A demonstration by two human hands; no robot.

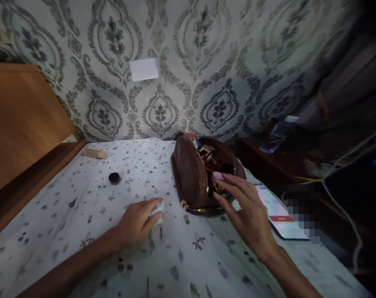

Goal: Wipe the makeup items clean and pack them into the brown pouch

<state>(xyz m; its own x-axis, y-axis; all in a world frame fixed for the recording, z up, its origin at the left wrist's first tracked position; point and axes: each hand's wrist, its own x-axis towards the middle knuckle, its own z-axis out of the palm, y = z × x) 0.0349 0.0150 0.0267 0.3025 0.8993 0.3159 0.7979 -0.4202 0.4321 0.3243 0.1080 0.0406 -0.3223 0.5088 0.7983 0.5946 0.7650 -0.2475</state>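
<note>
My left hand (140, 219) is closed on a crumpled white tissue (158, 210), low over the patterned white cloth. To the right stands a brown cosmetic bag (189, 174), unzipped, with several small items crowded inside. My right hand (248, 211) reaches over the bag's near right edge, fingers stretched and the thumb apart from them. Its fingertips are at a small pink round-topped item (218, 176) in the bag's mouth; whether they grip it is hard to make out. A small black round jar or lid (114, 178) sits on the cloth left of the bag.
A flat beige strip (94, 153) lies at the back left, near a wooden panel (23, 120). Right of the bag is a phone (282, 215) with its screen lit. Further right are a clear plastic bottle (277, 134) and a white cable (343, 207). Patterned wallpaper backs the table.
</note>
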